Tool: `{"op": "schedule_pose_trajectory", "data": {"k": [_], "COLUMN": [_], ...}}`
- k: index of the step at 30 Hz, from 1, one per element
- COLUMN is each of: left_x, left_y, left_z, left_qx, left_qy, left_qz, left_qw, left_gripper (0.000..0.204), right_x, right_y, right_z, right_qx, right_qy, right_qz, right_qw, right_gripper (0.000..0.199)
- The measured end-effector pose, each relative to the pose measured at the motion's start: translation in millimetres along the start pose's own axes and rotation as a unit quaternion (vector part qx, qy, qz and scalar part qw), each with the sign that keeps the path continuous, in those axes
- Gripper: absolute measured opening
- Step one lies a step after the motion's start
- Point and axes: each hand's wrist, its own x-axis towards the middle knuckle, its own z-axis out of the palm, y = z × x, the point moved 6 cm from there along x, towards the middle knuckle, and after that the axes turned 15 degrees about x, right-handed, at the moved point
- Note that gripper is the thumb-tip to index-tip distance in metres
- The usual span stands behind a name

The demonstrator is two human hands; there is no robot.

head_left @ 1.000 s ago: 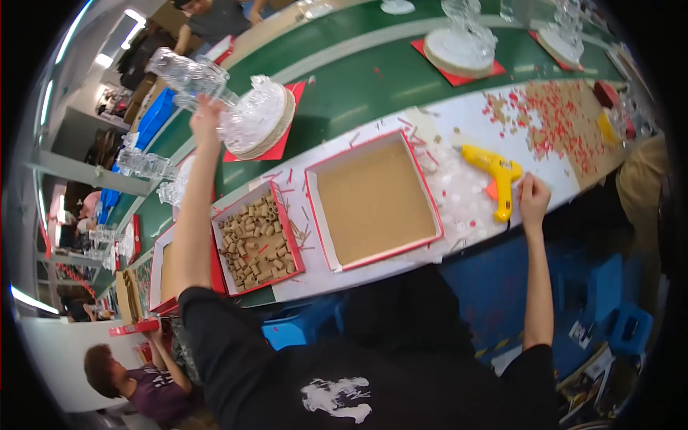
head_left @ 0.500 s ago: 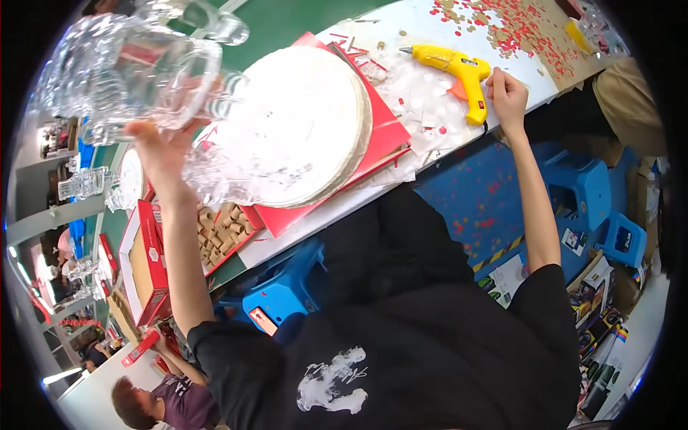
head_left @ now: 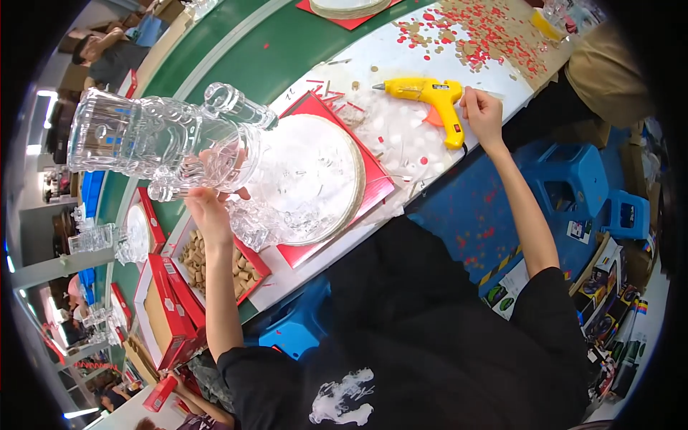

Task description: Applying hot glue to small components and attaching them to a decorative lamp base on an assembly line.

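My left hand is closed around the lower part of a tall, clear, glass-like ornament, its thumb on the near side and some fingers visible through it. The ornament rises from the thick white round disc, where more clear pieces stand. Beneath the disc lies a red board. My right hand rests on the white worktop with its fingers curled, close behind a yellow glue gun. The glue gun lies on its side, apart from the palm. Whether those curled fingers hold something small is hidden.
Red and tan discs are scattered at the far right. A red box holds several tan cylinders, with another red box nearby. A green conveyor runs behind. Blue stools stand below. A person is across the line.
The view has shifted, bringing more of the green conveyor in. My left hand stays on the clear ornament, which now shows whole. My right hand keeps its place behind the glue gun.
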Motion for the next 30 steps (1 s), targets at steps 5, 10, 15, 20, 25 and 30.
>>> {"op": "schedule_pose_trajectory", "data": {"k": [5, 10, 15, 20, 25, 30], "left_x": [6.6, 2.0, -14.6, -20.9, 6.8, 25.8], "left_y": [-16.7, -39.7, -34.7, -83.5, -81.5, -33.1], "left_z": [0.2, 9.6, 13.5, 4.5, -3.6, 8.8], "left_qx": [0.025, 0.020, 0.165, 0.043, -0.360, 0.019], "left_qy": [-0.042, -0.011, 0.024, 0.033, 0.028, -0.177], "left_qz": [0.024, 0.022, 0.119, 0.000, -0.194, 0.025], "left_qw": [0.999, 0.999, 0.979, 0.999, 0.912, 0.984], "left_gripper": [0.102, 0.067, 0.071, 0.066, 0.059, 0.031], "right_x": [-0.6, -1.2, 1.9, 1.8, 0.3, -5.3], "right_y": [-0.9, 2.6, 5.1, 3.6, 4.9, -71.4], "right_z": [0.8, 0.1, -4.2, 6.5, -4.5, 21.3], "right_qx": [-0.008, -0.018, -0.029, -0.024, 0.008, 0.099], "right_qy": [-0.002, 0.000, -0.008, -0.024, 0.011, -0.062], "right_qz": [0.006, 0.002, 0.001, -0.014, -0.005, -0.041], "right_qw": [1.000, 1.000, 1.000, 0.999, 1.000, 0.992], "right_gripper": [0.037, 0.038, 0.038, 0.037, 0.040, 0.039]}}
